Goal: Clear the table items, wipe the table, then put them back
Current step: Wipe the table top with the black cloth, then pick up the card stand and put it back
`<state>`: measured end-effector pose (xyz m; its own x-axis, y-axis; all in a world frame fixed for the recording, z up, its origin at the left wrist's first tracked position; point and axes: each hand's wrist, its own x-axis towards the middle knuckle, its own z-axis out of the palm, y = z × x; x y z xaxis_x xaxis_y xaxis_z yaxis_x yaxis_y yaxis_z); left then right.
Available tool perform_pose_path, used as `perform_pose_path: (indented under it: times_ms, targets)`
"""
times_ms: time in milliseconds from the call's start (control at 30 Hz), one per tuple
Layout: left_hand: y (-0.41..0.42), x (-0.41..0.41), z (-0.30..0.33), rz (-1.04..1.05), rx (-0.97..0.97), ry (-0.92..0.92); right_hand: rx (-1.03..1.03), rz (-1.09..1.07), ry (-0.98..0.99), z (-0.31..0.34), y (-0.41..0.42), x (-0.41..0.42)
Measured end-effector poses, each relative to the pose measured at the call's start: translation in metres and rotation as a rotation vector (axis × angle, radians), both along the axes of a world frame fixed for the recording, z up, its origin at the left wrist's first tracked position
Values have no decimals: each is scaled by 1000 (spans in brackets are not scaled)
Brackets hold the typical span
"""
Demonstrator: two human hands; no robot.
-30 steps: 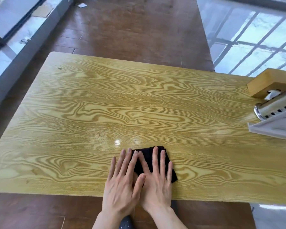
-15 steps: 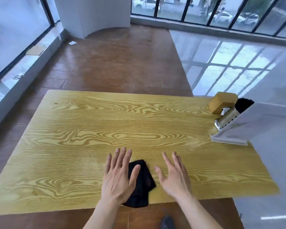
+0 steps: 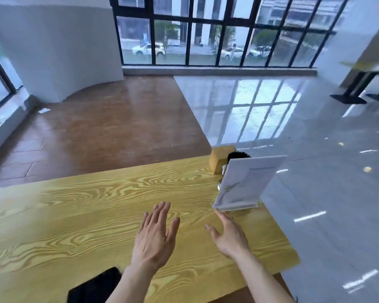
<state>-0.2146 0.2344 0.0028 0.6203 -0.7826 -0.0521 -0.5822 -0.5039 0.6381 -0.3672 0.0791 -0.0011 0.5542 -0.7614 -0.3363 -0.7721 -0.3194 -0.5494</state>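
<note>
A yellow wood-grain table [image 3: 96, 211] fills the lower half of the view. A folded black cloth [image 3: 94, 287] lies at its near edge, left of my left forearm, with nothing touching it. My left hand [image 3: 154, 237] hovers over the table with fingers spread and empty. My right hand [image 3: 230, 235] is also empty and spread, its fingertips just short of a white sign stand [image 3: 245, 182] at the table's right end. Behind the stand are a wooden box [image 3: 219, 158] and a metal holder with dark contents [image 3: 237, 155], mostly hidden.
Brown wood floor [image 3: 118, 127] lies beyond the table and glossy grey tile [image 3: 315, 171] to the right. A large window wall stands at the back. Black table legs [image 3: 357, 88] show at the far right.
Both hands have left the black cloth and moved right, toward the sign stand. The view has lifted and turned right, so the cloth now sits at the bottom left.
</note>
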Motion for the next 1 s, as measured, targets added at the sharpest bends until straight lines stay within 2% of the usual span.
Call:
perform_pose_path:
  times_ms: [233,400,533,767,1000]
  targets:
    - [-150,-70,19,19,-46,313,136,-321,-89,18,-139,-89]
    - [-228,-96,21,145,-75,489,195,-546,-319,38,-214,-117]
    - [-270,-105,21,198,-89,592,236,-569,-477,40,-260,-115]
    - [-285,-118,14,206,-159,745,261,-627,-577,17,-272,-103]
    - [-267,-102,13,320,-236,736,66,-631,-524,13,-243,-83]
